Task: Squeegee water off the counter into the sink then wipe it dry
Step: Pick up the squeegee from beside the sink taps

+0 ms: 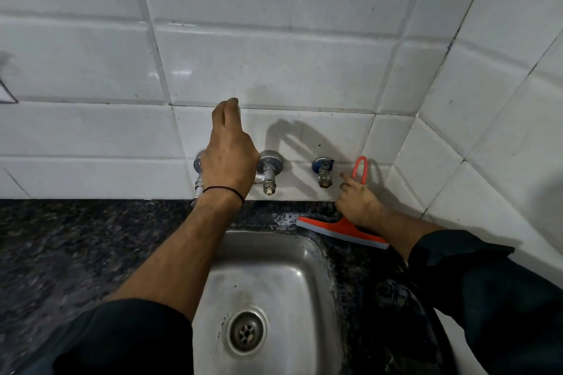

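Right hand (pixel 361 202) is curled round the handle of the orange plastic squeegee with the grey rubber blade (pixel 338 229). The blade edge is down on the dark speckled granite counter (pixel 91 237), just behind the back-right corner of the stainless steel sink (pixel 274 277). Left hand (pixel 230 155) is up over the chrome wall tap (pixel 269 167), fingers straight, holding nothing. The squeegee looks light and stiff with a soft lip and is probably slick when wet, so I'd grip low near the blade.

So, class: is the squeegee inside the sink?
No, the squeegee rests on the counter behind the sink, held by the right hand.
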